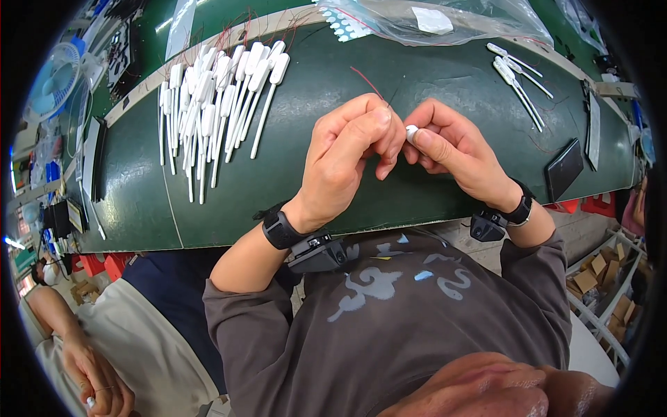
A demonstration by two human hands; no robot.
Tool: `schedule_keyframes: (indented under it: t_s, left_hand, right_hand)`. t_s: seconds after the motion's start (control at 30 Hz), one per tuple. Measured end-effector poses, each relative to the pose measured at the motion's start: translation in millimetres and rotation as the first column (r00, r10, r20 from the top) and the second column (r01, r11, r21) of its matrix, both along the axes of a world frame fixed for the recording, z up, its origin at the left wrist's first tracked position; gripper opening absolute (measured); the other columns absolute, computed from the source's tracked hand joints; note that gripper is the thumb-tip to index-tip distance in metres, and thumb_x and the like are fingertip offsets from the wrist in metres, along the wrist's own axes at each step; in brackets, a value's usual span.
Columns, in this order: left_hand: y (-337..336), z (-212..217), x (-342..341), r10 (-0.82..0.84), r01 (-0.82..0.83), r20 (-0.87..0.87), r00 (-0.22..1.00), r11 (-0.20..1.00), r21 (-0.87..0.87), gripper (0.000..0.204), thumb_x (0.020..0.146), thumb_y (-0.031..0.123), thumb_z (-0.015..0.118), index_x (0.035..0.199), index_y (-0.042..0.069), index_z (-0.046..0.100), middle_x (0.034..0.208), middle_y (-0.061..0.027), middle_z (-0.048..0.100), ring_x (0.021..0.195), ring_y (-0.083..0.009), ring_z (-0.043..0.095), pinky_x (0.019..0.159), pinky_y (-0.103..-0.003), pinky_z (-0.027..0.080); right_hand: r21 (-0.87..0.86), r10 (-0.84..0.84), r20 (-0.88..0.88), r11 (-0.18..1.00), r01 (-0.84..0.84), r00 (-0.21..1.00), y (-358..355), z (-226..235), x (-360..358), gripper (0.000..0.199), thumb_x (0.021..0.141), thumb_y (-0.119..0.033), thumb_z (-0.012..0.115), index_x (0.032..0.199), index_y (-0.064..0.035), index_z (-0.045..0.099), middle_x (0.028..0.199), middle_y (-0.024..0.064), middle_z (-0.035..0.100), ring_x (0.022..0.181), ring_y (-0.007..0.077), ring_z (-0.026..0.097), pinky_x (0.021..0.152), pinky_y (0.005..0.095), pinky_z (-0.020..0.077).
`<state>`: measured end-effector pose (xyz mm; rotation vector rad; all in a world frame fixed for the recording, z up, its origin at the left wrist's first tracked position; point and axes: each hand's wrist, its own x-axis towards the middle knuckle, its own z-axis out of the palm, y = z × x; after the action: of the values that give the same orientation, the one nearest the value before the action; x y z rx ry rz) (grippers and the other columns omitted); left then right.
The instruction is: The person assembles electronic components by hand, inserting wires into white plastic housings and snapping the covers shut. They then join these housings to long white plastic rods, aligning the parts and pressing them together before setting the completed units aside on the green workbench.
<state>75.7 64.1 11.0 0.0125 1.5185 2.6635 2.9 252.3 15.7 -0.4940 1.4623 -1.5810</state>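
Both hands are raised close together over the green work table (306, 201). My right hand (455, 149) pinches a small white rounded piece (411, 132) between thumb and forefinger; the fingers hide most of it. My left hand (351, 149) is closed just beside it, thumb pressed to the forefinger. A thin red wire (366, 81) sticks up from behind the left fingers, with a dark wire near it. Left of my hands lies a pile of white stick-shaped parts (215, 97) with flat, wide heads and thin stems, red wires trailing from their far ends.
Several similar white sticks (517, 83) lie at the far right. A clear plastic bag (458, 28) rests at the back. A black flat object (564, 169) lies near the right edge. Another person's hand (97, 375) is at lower left. A fan (55, 80) stands far left.
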Motion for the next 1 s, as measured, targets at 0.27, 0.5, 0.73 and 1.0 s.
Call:
schedule_keyframes:
  t_s: [0.27, 0.5, 0.73, 1.0]
  left_hand:
    - [-2.4, -0.7, 1.5, -0.033, 0.032, -0.02, 0.999, 0.997, -0.063, 0.033, 0.097, 0.024, 0.044, 0.07, 0.008, 0.038, 0.07, -0.0073, 0.044, 0.063, -0.0146, 0.038, 0.054, -0.027, 0.036]
    - [-5.9, -0.7, 1.7, -0.068, 0.065, -0.02, 0.997, 0.991, -0.114, 0.032, 0.097, 0.022, 0.044, 0.068, 0.009, 0.037, 0.066, -0.0047, 0.042, 0.06, -0.0128, 0.036, 0.052, -0.026, 0.034]
    - [-7.2, -1.1, 2.9, -0.113, 0.116, 0.04, 0.993, 0.987, -0.107, 0.031, 0.096, 0.018, 0.045, 0.067, 0.009, 0.037, 0.064, -0.0009, 0.039, 0.057, -0.0098, 0.034, 0.048, -0.024, 0.029]
    - [-6.8, -2.9, 2.4, -0.122, 0.126, 0.041, 0.992, 0.987, -0.099, 0.031, 0.096, 0.016, 0.043, 0.067, 0.01, 0.035, 0.063, -0.0001, 0.037, 0.057, -0.0091, 0.033, 0.048, -0.024, 0.028]
  right_hand:
    - [-0.013, 0.017, 0.028, 1.0, -0.017, 0.999, -0.4, -0.7, 2.0, 0.02, 0.102, -0.027, 0.055, 0.108, -0.0081, 0.052, 0.089, -0.0012, 0.058, 0.074, 0.0014, 0.045, 0.061, 0.0161, 0.0351]
    - [-0.009, 0.058, 0.101, 0.998, -0.058, 0.993, -0.2, -2.8, 0.2, 0.023, 0.101, -0.03, 0.058, 0.106, -0.0092, 0.05, 0.088, -0.0007, 0.057, 0.07, 0.0016, 0.042, 0.057, 0.0162, 0.0304]
    - [0.027, 0.075, 0.198, 0.996, -0.082, 0.977, 0.1, -1.8, -0.5, 0.022, 0.1, -0.032, 0.059, 0.105, -0.0115, 0.049, 0.085, -0.001, 0.054, 0.066, 0.0015, 0.038, 0.053, 0.0165, 0.0247]
    - [-0.05, 0.099, 0.281, 0.995, -0.089, 0.954, 0.0, -4.8, -0.8, 0.021, 0.101, -0.031, 0.057, 0.103, -0.0116, 0.049, 0.083, -0.0011, 0.052, 0.063, 0.0017, 0.036, 0.051, 0.0169, 0.0224]
